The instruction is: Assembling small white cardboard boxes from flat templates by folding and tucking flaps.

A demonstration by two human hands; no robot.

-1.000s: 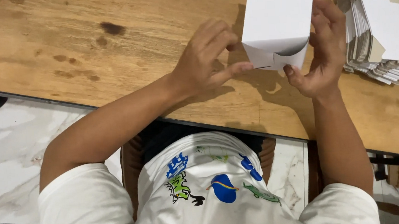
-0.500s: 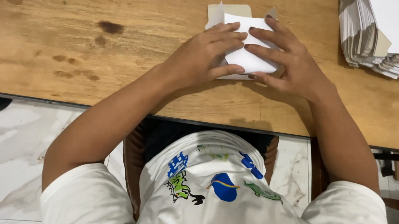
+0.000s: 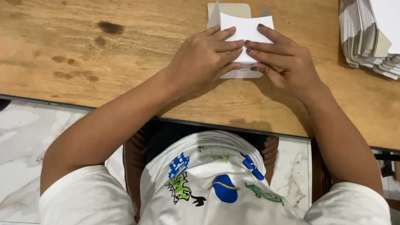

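**Both hands pressing a flat carton on the table**

From the head camera I see my left hand (image 3: pixel 205 59) lying palm-down on the flat white cardboard carton blank (image 3: pixel 246 30), fingers stretched out flat and pressing, not curled around it. My right hand (image 3: pixel 284 65) mirrors it, wrist angled inward, its extended fingertips (image 3: pixel 252 51) meeting the left's over the carton's near half. The carton rests on the worn brown wooden table (image 3: pixel 110 62), well in from its front edge. A stack of flat white carton blanks (image 3: pixel 383 22) sits well apart, beyond the right hand.
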